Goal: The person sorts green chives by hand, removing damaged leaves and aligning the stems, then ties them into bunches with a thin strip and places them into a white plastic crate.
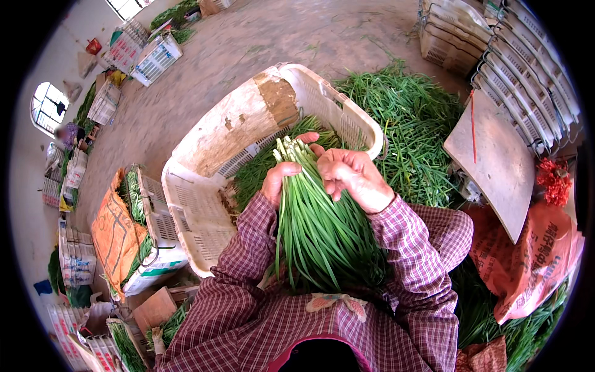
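While the left hand (277,183) clasps the bunch of long green stalks (322,229) just below its pale cut ends (289,149), thumb laid over the left side and fingertips showing beyond the far side, in comes the right hand (354,177) at the bunch's right edge, fingers curled in toward the thumb! Is it pinching a stalk? Can't tell, those bent fingers hide it. And look at the bunch, up in front of the body, pale ends pointing far, leaves fanning out near, down onto the purple checked clothing (273,335)! Just beyond it sits the big off-white basket (195,217), worn cardboard (223,130) lining its far left wall, more greens (257,170) lying inside. Over on the right, right beside the basket, a loose green heap (406,124) spreads across the floor! Farther right, a flat board (496,161) leans at a tilt, stacked crates (527,80) behind it, and a cluster of red ties (553,180) hangs close by. Near right, a reddish sack (527,260) drapes over more greenery; across to the left, an orange sack (116,229) rests against a packed white crate (162,263)
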Tool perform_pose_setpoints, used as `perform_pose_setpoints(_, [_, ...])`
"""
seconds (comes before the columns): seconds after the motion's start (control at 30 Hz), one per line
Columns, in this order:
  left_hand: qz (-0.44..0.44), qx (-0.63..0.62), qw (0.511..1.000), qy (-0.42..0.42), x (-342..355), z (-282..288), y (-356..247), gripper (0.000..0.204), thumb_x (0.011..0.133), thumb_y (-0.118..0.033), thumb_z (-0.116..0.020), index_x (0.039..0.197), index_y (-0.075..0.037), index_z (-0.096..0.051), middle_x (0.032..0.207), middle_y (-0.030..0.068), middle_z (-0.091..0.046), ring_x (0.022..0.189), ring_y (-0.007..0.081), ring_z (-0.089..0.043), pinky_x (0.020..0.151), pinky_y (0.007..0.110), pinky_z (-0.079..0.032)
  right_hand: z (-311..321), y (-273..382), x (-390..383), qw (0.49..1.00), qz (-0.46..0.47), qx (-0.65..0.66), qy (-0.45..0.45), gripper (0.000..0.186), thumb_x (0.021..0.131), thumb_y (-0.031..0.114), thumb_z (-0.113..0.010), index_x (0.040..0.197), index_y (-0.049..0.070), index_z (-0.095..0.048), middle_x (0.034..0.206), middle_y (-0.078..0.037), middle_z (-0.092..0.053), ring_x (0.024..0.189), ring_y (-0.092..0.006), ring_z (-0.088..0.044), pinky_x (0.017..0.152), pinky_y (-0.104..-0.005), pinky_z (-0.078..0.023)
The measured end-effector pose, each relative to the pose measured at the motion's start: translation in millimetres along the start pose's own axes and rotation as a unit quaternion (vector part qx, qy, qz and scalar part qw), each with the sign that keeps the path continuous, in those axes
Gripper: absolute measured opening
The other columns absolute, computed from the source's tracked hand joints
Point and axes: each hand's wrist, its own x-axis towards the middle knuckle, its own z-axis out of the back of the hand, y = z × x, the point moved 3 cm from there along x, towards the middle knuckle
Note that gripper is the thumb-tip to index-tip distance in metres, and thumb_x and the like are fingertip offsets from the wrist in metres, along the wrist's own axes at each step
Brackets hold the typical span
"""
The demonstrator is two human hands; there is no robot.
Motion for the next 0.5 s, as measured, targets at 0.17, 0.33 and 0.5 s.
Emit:
perform_pose_setpoints(0.17, [-0.001, -0.051, 0.999, -0.007, 0.0, 2.4, 5.0, 0.071, 0.072, -0.010, -0.059, 0.139, -0.002, -0.036, 0.112, 0.0157, -0.058, 0.110, 0.0315, -0.060, 0.100, 0.052, -0.048, 21.8, 60.2, -14.1, 0.984, 0.134, 0.115, -0.016, 0.024, 0.089, 0.025, -0.063, 0.094, 0.002, -0.064, 0.071, -0.001, -0.061, 0.055, -0.0095, -0.060, 0.048, -0.0213, -0.054])
perform_pose_setpoints(0.33, [-0.016, -0.041, 0.999, 0.009, -3.6, 2.5, 5.2, 0.067, 0.075, -0.011, -0.062, 0.138, -0.002, -0.039, 0.114, 0.0180, -0.060, 0.108, 0.0307, -0.060, 0.103, 0.053, -0.045, 108.3, 82.6, -28.2, 0.950, 0.189, -0.105, -0.223, 0.025, 0.091, 0.026, -0.061, 0.103, 0.004, -0.065, 0.080, -0.006, -0.067, 0.068, -0.0131, -0.066, 0.066, -0.0269, -0.058])
perform_pose_setpoints(0.5, [-0.007, 0.002, 1.000, 0.001, -3.2, -3.6, 7.0, 0.048, 0.076, -0.009, -0.062, 0.123, -0.003, -0.051, 0.093, 0.0102, -0.062, 0.096, 0.0260, -0.060, 0.102, 0.048, -0.045, 139.7, -0.1, -45.0, 0.762, -0.008, -0.588, -0.272, 0.054, 0.087, 0.035, -0.067, 0.131, 0.006, -0.052, 0.116, -0.020, -0.064, 0.102, -0.0297, -0.065, 0.085, -0.0408, -0.055])
